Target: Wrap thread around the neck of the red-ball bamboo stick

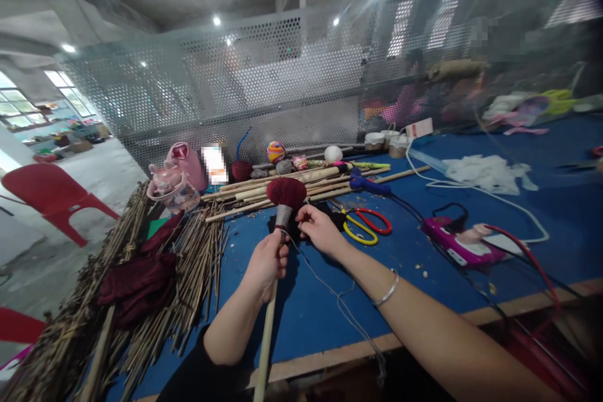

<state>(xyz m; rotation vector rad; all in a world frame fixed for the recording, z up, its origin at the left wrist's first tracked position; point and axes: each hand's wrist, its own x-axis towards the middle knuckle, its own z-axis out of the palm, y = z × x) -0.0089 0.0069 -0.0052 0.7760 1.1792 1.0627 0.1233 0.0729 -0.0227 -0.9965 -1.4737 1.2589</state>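
Observation:
My left hand (267,264) is wrapped round a pale wooden stick (266,339), just below its padded head. That head is a dark red cloth ball (286,192), with grey binding (283,216) round its neck. Close by on the right, my right hand (320,229) has its fingers curled and pinched together; what they hold, if anything, is too small to make out. A thin grey thread (325,279) trails from the neck down across the table to its front edge. Behind my right hand lie scissors (367,226) with one red and one yellow handle, beside a black cloth (335,217).
Thin sticks and twigs (198,270) with dark red cloth (139,282) cover the table's left side. Several poles (254,191), a blue glue gun (370,183) and wrapped balls lie behind. At right are a purple power strip (464,244), cables and white cloth (490,174).

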